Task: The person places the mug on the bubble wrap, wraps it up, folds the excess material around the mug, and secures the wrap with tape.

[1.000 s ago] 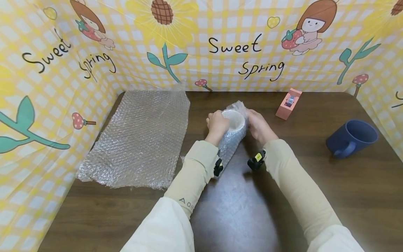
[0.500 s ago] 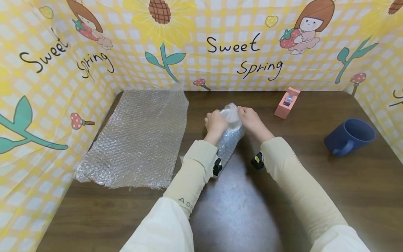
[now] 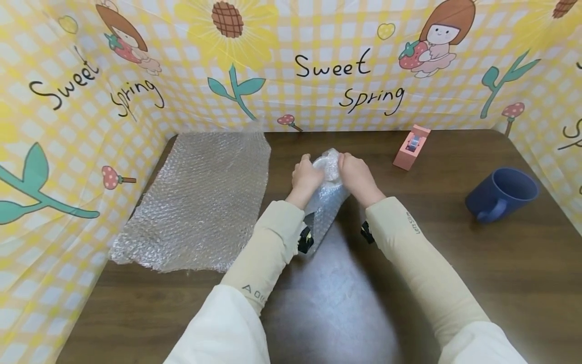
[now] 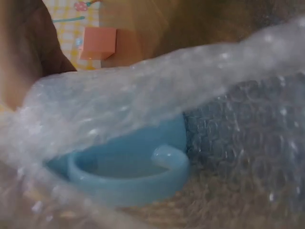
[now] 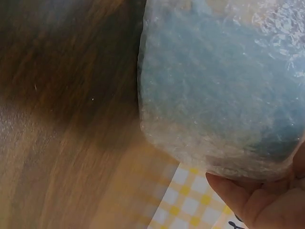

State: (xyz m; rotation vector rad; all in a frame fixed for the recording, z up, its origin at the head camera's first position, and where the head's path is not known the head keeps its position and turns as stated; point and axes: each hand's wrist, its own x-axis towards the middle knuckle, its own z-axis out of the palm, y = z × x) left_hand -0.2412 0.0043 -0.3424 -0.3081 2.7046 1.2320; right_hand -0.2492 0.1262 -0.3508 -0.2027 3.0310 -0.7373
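A light blue mug (image 4: 133,188) lies inside bubble wrap (image 3: 328,199), its handle showing through the wrap's open side in the left wrist view. My left hand (image 3: 306,178) grips the wrapped mug at its left rim. On the other side my right hand (image 3: 357,177) pinches the wrap's upper edge, which is folded partly over the mug's mouth. In the right wrist view the wrap (image 5: 214,90) covers the mug's side, and the thumb and fingers (image 5: 233,195) press at its end. The left fingertips are partly hidden.
A flat sheet of bubble wrap (image 3: 200,202) lies on the left of the wooden table (image 3: 454,263). At the back right stands a pink tape dispenser (image 3: 411,147). A dark blue mug (image 3: 488,197) is tilted at the far right. Patterned cloth (image 3: 291,30) walls the back and sides.
My right hand has moved from the mug's outer side up and inward, bringing the wrap's edge over the mouth. The left hand stays at the left rim, and the white interior is now mostly covered.
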